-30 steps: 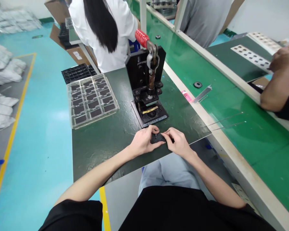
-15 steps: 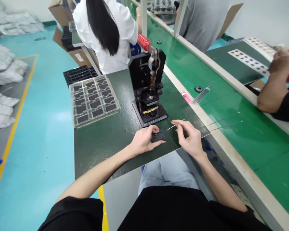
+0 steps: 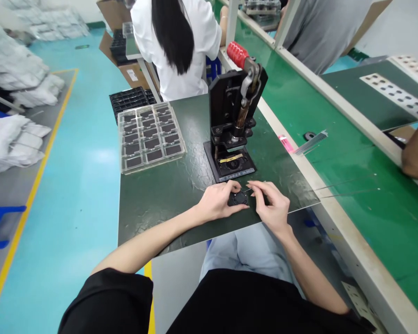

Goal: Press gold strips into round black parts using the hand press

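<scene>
My left hand (image 3: 218, 199) grips a small black part with a round ring (image 3: 240, 198) between thumb and fingers, low over the dark green table (image 3: 181, 185). In a pinch, my right hand (image 3: 271, 202) holds a thin stick (image 3: 246, 189), its tip reaching over the black part's edge. Whether the tip touches the part I cannot tell. Just beyond both hands stands a black toggle press (image 3: 230, 109) with a red handle (image 3: 237, 54). A yellow strip (image 3: 231, 158) lies across the press's base.
A clear tray (image 3: 151, 137) of black pieces lies at the table's left. Along the right runs a green conveyor (image 3: 362, 162) with a bundle of thin strips (image 3: 311, 143) and a black ring (image 3: 309, 136). A person in a white shirt (image 3: 177, 46) sits ahead.
My right hand has brought the stick leftward, from beside the black part to over its edge. My left hand keeps its hold. The whole view has shifted.
</scene>
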Motion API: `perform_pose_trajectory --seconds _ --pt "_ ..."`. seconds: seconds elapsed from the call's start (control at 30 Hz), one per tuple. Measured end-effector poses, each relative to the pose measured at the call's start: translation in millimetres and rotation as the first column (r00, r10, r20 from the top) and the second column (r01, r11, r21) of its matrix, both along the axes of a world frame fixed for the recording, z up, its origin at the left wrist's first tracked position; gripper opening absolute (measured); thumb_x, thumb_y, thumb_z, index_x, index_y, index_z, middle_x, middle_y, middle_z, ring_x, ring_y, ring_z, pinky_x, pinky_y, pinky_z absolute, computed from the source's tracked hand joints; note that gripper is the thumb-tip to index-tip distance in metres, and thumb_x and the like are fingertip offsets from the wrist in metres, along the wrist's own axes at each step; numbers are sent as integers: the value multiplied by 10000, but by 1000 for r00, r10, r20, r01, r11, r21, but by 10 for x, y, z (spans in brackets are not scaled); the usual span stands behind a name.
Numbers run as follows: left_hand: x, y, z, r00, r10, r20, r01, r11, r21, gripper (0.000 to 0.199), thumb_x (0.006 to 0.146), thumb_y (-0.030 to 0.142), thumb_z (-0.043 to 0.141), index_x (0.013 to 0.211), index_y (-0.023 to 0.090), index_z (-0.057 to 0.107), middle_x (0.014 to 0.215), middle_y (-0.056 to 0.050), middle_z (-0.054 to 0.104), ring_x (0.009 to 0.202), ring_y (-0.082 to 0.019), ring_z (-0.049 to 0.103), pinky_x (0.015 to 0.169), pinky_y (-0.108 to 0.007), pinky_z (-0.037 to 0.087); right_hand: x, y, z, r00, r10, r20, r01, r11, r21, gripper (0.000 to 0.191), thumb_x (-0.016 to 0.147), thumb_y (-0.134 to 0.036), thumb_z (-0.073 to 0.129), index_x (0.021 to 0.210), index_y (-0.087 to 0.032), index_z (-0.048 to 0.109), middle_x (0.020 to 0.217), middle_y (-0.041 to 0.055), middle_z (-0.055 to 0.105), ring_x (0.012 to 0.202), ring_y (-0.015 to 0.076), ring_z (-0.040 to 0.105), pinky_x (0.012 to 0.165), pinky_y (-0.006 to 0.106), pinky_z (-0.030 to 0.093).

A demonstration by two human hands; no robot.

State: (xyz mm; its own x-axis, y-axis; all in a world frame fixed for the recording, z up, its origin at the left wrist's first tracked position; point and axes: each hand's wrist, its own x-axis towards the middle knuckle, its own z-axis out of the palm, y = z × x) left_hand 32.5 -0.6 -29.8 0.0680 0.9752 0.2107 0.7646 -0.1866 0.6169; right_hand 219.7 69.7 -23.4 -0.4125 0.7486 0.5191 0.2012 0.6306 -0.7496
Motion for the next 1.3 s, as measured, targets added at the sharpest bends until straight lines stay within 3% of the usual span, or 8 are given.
perform_pose_trajectory --seconds 0.2,0.37,0.53,0.9,1.03,1.13,1.2,1.3 --pt "1 -12 -1 1000 -14 3 14 1000 7 568 865 614 774 1202 229 526 1052 -58 787 894 -240 797 833 -365 628 -2 -5 46 999 8 44 -14 990 143 274 1007 -101 563 1123 -259 753 955 55 796 819 206 751 767 369 637" --pt "0 -18 14 1000 -25 -5 25 1000 18 539 876 605 767 1172 233 515 1037 -51 785 877 -234 797 807 -356 627 -37 -21 11 1000 -6 -12 9 966 260 409 970 -83 643 1358 -211 619 965 46 801 814 185 778 786 340 660" --pt "-1 -22 8 1000 -18 10 18 1000 13 549 867 587 781 1180 238 496 1029 -50 785 872 -238 799 786 -357 627 -52 -12 49 995 65 74 -78 977 198 105 975 -113 659 969 -217 673 938 63 794 851 189 762 771 341 642" --pt "16 -23 -79 990 18 143 -18 1000 -1 627 820 528 825 1174 248 391 949 -26 778 785 -241 804 688 -331 614 -73 25 76 986 122 111 -138 979 147 196 988 -124 586 819 -221 562 803 47 700 769 181 666 683 325 548" --pt "16 -9 -60 987 43 153 -37 999 -39 614 793 531 846 1103 257 392 918 -11 778 719 -225 792 650 -319 602 -85 56 31 989 124 86 -126 992 23 221 1000 -202 598 784 -218 559 796 43 700 766 176 676 696 323 559" --pt "23 -5 -54 985 80 150 -73 996 -48 630 766 530 874 1080 261 400 913 -9 783 700 -218 784 636 -316 603 -70 84 17 981 -111 -158 92 989 -119 221 1029 -321 588 837 -213 562 839 41 722 769 166 719 715 323 605" --pt "20 -11 -52 986 101 136 -96 995 -38 639 752 532 887 1082 261 411 929 -16 788 693 -210 777 628 -313 603 11 64 42 879 -357 -318 312 932 -183 224 1048 -384 558 912 -206 565 866 39 721 772 167 737 714 333 631" --pt "-8 -30 -35 989 106 102 -106 994 -3 632 753 532 888 1095 258 433 952 -21 796 674 -193 763 622 -309 600 338 -47 122 843 -463 -273 465 883 -61 178 1067 -334 511 1070 -187 611 913 57 744 844 190 765 776 371 643"
